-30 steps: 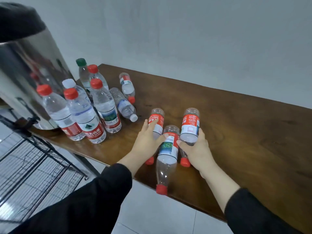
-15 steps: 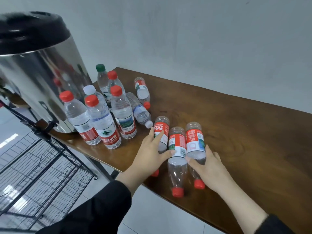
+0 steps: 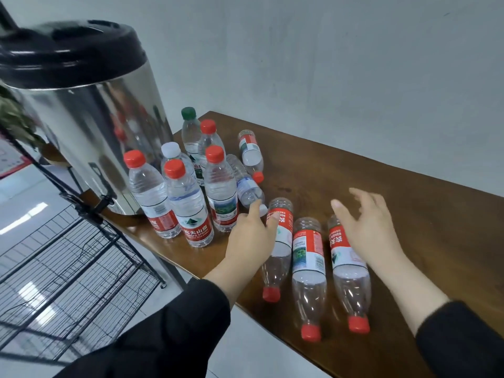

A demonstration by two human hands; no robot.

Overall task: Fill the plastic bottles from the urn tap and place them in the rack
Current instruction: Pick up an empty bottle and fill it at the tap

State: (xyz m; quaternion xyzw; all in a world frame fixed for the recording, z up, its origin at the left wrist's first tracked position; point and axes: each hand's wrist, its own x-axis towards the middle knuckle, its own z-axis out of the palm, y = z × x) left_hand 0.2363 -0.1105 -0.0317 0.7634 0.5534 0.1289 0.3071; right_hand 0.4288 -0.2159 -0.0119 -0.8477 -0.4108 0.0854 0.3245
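Three empty red-capped bottles lie side by side near the table's front edge: a left one, a middle one and a right one. My left hand rests on the left bottle, fingers spread. My right hand hovers open just above the right bottle. Several filled bottles stand upright beside the steel urn, whose black tap points over the table's left end. Two more bottles lie behind them. The black wire rack stands at lower left.
The brown wooden table runs along a grey wall, bare to the right of my hands. White floor tiles show below the table's front edge. A plant's leaves poke in at the left.
My right hand has lifted off the right bottle and opened. The three lying bottles have shifted slightly apart. The view has swung left and up, showing more of the urn.
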